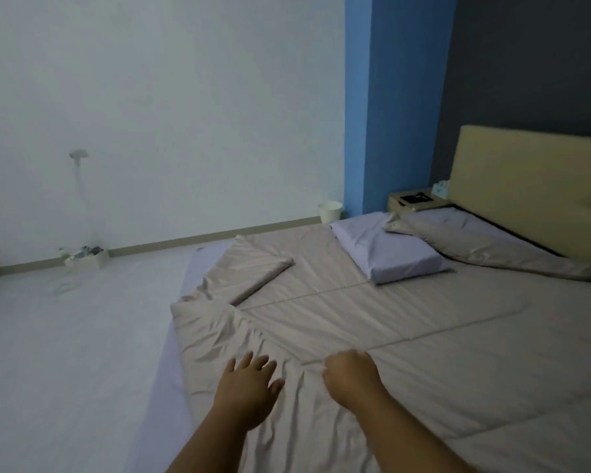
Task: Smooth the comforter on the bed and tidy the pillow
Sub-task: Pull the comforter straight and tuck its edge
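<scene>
A beige comforter (406,329) covers the bed, wrinkled near its left edge, with one corner folded back on itself (253,271). A pale lilac pillow (389,254) lies on it toward the headboard. Beside it, against the headboard, rests a beige pillow (492,244). My left hand (246,387) lies flat on the creased comforter with fingers spread. Close to its right, my right hand (352,373) is curled, and seems to pinch a fold of the comforter. A lilac sheet (164,370) shows along the bed's left side.
A yellow headboard (533,186) stands at the right. A nightstand (413,199) with small items sits by the blue wall. A white bin (330,211) stands on the floor, and a box of items (86,256) sits against the white wall.
</scene>
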A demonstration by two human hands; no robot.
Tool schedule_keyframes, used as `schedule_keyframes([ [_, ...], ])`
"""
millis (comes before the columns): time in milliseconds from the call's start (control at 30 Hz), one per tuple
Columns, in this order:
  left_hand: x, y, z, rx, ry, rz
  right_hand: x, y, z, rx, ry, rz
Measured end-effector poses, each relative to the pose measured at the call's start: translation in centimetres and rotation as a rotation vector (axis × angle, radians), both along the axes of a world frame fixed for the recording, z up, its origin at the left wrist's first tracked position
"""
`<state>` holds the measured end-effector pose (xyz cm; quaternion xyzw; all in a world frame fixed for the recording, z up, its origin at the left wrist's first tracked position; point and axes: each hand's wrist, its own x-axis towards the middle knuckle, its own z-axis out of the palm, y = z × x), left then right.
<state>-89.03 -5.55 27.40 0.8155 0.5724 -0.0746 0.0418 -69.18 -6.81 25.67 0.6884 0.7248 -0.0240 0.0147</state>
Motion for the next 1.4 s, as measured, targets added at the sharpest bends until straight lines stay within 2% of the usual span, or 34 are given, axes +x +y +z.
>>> schedule_keyframes([
  [100,-3.7,1.4,-0.9,-0.012,-0.032,-0.071,-4.0,-0.1,-0.1,0.013,0.016,-0.11],
  [267,-11.7,1.5,-2.7,-0.218,0.176,-0.205,-12.4,-2.7,-2.1,-0.156,0.02,-0.257],
  [400,-15.6,2.8,-1.3,-0.223,0.25,-0.247,-16.0,-4.3,-0.8,-0.158,0.025,-0.324],
  [600,-14.9,2.9,-0.2,-0.222,0.234,-0.342,-15.0,-4.3,0.9,-0.105,0.027,-0.474],
  [733,-15.1,3.2,0.5,-0.259,0.286,-0.423,-16.4,-5.0,0.7,-0.122,0.006,-0.519],
  [900,-15.0,5.5,1.6,-0.199,0.205,-0.532,-18.3,-5.1,1.3,-0.113,-0.032,-0.618],
  [1167,-20.6,9.3,-0.5,-0.197,0.24,-0.794,-28.5,-4.7,0.0,-0.096,0.014,-0.886],
  [1267,-21.9,9.6,0.6,-0.187,0.247,-0.887,-31.7,-5.3,1.5,-0.037,0.06,-0.929],
  [1333,-21.4,9.6,1.7,-0.157,0.224,-0.942,-32.5,-5.8,3.1,0.114,0.006,-0.964],
  [1400,-20.1,9.0,2.2,-0.128,0.186,-0.989,-32.2,-7.1,4.7,0.169,0.043,-1.052],
])
